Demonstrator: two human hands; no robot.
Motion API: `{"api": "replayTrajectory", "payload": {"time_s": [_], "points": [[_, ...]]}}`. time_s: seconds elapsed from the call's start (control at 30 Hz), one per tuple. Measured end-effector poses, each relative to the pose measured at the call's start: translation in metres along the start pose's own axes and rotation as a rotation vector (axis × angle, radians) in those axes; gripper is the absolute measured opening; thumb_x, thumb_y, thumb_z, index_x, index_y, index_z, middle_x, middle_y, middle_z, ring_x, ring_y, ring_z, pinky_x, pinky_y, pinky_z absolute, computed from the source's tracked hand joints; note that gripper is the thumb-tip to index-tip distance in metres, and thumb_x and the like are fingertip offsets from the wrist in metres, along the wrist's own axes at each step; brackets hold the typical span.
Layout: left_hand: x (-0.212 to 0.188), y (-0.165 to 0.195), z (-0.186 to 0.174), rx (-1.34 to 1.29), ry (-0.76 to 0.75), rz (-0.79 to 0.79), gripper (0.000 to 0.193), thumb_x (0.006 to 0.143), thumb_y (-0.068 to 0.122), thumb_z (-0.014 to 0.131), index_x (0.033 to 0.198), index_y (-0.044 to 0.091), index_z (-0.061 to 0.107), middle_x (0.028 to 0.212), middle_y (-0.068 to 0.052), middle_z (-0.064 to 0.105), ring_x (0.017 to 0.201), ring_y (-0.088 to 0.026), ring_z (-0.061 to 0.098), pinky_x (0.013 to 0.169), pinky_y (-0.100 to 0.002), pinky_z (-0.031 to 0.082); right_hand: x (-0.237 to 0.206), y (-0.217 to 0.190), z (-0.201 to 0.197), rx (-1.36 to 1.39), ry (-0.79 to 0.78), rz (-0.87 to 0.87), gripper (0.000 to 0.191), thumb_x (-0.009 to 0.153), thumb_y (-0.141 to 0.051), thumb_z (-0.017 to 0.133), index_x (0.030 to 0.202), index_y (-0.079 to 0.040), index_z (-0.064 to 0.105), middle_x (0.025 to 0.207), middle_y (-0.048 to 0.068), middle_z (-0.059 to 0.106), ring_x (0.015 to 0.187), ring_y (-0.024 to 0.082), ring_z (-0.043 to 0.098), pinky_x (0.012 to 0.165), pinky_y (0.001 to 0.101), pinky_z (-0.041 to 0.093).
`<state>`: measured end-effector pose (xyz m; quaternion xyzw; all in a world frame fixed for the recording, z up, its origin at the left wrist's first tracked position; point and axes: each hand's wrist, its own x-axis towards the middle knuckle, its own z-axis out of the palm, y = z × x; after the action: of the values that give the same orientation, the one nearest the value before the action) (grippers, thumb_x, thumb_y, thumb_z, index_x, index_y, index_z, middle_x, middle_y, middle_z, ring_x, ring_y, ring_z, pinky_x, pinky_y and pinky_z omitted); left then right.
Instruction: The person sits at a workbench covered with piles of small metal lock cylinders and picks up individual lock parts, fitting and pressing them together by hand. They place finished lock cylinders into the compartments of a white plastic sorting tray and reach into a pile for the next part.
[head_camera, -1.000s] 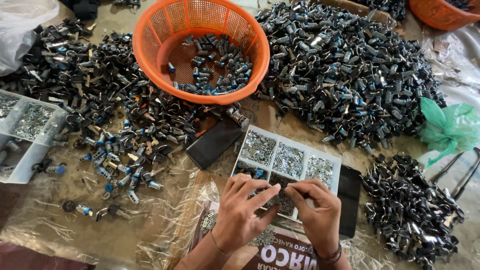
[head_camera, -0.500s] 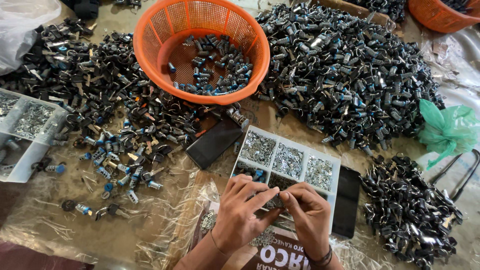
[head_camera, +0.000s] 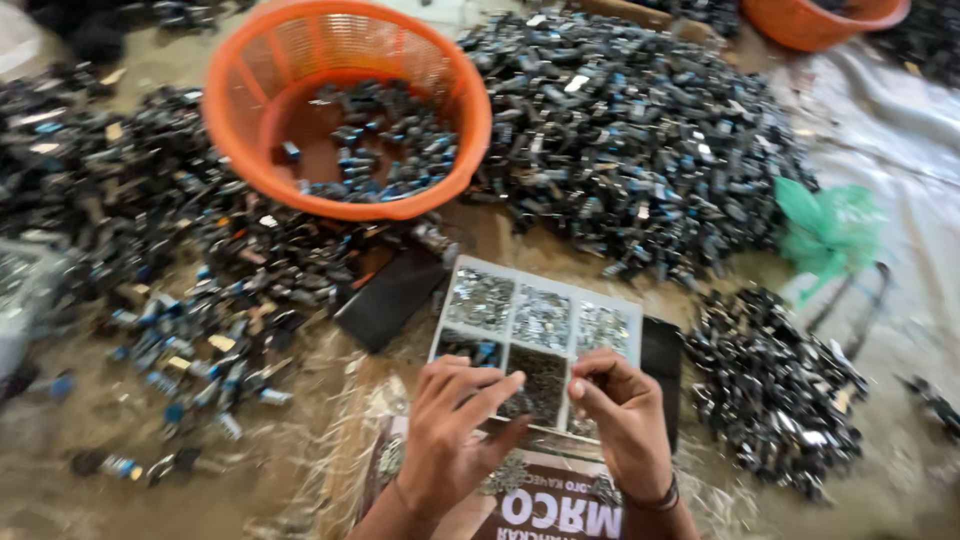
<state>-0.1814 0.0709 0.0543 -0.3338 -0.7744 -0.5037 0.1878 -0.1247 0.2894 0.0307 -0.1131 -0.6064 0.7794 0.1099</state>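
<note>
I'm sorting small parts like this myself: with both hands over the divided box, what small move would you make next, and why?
Probably lower the right hand slightly and pinch a piece from the dark middle compartment of the clear divided plastic box. Both hands hover there, the left hand pointing into it, and the blurred view shows no piece held.

Both forearms enter from the near edge, bare, with no sleeves visible. The left hand (head_camera: 452, 425) is bare, with no glove or ring discernible, and a thin band (head_camera: 398, 492) circles its wrist. The right hand (head_camera: 625, 412) is likewise ungloved. A dark beaded bracelet (head_camera: 662, 497) circles the right wrist. Fingernails appear short; finer detail is blurred.
</note>
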Motion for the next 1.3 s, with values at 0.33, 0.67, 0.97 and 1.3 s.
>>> {"api": "replayTrajectory", "payload": {"time_s": [0.33, 0.67, 0.97, 1.3], "points": [[-0.002, 0.005, 0.008, 0.029, 0.039, -0.048, 0.038, 0.073, 0.021, 0.088, 0.108, 0.01, 0.076, 0.098, -0.004, 0.07, 0.095, -0.027, 0.064, 0.097, -0.044, 0.05, 0.026, -0.06, -0.127, -1.702, 0.547, -0.317, 0.024, 0.092, -0.025, 0.075, 0.114, -0.014, 0.076, 0.116, 0.008, 0.072, 0.107, 0.032, 0.062, 0.095, 0.0449, 0.052], [-0.002, 0.003, 0.012, 0.074, 0.061, -0.039, 0.037, 0.073, 0.021, 0.088, 0.106, 0.009, 0.077, 0.097, -0.004, 0.071, 0.094, -0.026, 0.065, 0.094, -0.043, 0.051, 0.112, -0.042, -0.185, -1.857, 0.251, -0.065, 0.027, 0.082, -0.03, 0.075, 0.106, -0.019, 0.077, 0.111, 0.006, 0.07, 0.11, 0.031, 0.063, 0.091, 0.0448, 0.053], [-0.009, 0.001, 0.019, 0.117, 0.033, -0.075, 0.039, 0.069, 0.022, 0.089, 0.104, 0.01, 0.078, 0.097, -0.005, 0.072, 0.096, -0.028, 0.065, 0.091, -0.041, 0.052, 0.041, -0.065, -0.195, -1.734, 0.49, -0.254, 0.014, 0.089, -0.024, 0.073, 0.101, -0.021, 0.08, 0.107, 0.002, 0.074, 0.105, 0.029, 0.066, 0.087, 0.0431, 0.054], [-0.01, -0.001, 0.021, 0.126, 0.062, -0.066, 0.039, 0.068, 0.02, 0.089, 0.104, 0.009, 0.078, 0.099, -0.004, 0.072, 0.096, -0.025, 0.066, 0.09, -0.039, 0.052, 0.014, -0.105, -0.201, -1.559, 0.689, -0.514, 0.018, 0.096, -0.018, 0.076, 0.113, -0.012, 0.077, 0.121, 0.005, 0.074, 0.11, 0.029, 0.067, 0.098, 0.0389, 0.052]]}}
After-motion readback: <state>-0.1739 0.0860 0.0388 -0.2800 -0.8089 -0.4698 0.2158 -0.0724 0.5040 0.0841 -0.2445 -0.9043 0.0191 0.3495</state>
